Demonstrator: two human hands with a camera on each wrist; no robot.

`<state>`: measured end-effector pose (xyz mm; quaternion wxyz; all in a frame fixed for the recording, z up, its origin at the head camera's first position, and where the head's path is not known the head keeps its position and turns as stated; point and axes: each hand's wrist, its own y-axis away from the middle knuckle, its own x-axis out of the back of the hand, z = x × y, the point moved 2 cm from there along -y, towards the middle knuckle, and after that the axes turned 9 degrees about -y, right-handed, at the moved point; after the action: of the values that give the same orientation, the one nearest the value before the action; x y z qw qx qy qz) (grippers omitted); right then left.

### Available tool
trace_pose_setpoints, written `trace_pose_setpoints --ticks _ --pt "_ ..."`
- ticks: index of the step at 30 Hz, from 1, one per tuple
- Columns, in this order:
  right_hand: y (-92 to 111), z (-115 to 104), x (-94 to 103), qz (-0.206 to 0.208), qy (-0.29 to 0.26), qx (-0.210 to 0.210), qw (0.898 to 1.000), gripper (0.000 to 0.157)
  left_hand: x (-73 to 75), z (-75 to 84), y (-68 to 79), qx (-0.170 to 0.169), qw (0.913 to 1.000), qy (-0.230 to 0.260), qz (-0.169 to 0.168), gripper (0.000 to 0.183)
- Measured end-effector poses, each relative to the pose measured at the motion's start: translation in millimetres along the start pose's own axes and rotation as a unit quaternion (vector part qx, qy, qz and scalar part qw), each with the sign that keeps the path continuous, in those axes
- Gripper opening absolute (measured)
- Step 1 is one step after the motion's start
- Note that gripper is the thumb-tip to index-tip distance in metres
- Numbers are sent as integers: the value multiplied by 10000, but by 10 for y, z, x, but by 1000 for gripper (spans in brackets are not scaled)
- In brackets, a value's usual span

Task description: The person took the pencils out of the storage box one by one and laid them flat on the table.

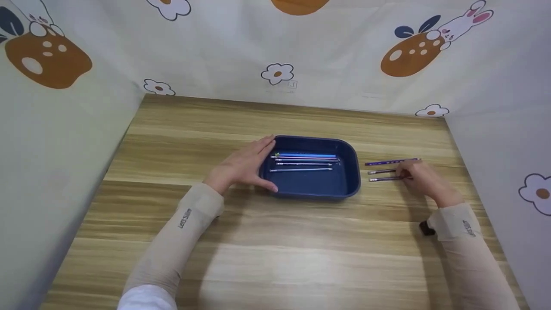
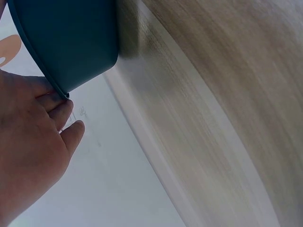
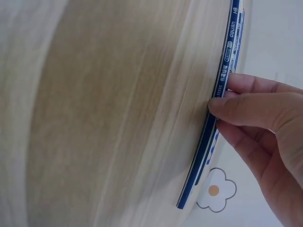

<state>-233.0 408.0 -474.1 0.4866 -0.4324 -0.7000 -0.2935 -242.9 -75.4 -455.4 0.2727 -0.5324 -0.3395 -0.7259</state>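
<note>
My left hand (image 1: 241, 168) holds the left end of a dark blue rectangular tray (image 1: 354, 172), thumb at its near corner and fingers at the far one. Seen from the left wrist, the hand (image 2: 33, 123) has its fingertips at the rim of the tray (image 2: 75, 42). Inside, several pencils (image 1: 301, 165) lie side by side. To the right of the tray, my right hand (image 1: 424, 181) pinches the nearest of three pencils (image 1: 385, 179). In the right wrist view the thumb presses this dark blue pencil (image 3: 201, 142), partly covering the others behind it.
Farthest of the three loose pencils is a purple patterned one (image 1: 387, 162). Everything stands on a wood-grain table (image 1: 275, 254). Pale walls printed with flowers, oranges and rabbits (image 1: 215, 56) enclose it at the back and sides.
</note>
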Motion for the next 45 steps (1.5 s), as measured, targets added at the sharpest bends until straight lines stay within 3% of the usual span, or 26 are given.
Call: trace_pose_setpoints --ticks 5,11,18,23,30,45 --pt "36 -47 50 213 -196 -11 9996 14 -1 2 -1 -22 10000 -12 23 135" --pt "54 -149 122 98 -664 -428 9968 21 -4 4 3 -34 10000 13 55 135" --pt "23 -354 162 606 -821 126 9947 29 -2 9 6 -89 9999 -30 120 133" --pt "-13 -516 189 713 -837 378 9932 35 -6 5 13 -45 9999 -9 95 134" --pt "-67 -744 207 709 -992 686 9902 40 -16 2 13 6 10000 -25 10 135" --pt "-241 -1130 163 301 -1144 806 9897 47 -5 12 9 -17 10000 57 46 133"
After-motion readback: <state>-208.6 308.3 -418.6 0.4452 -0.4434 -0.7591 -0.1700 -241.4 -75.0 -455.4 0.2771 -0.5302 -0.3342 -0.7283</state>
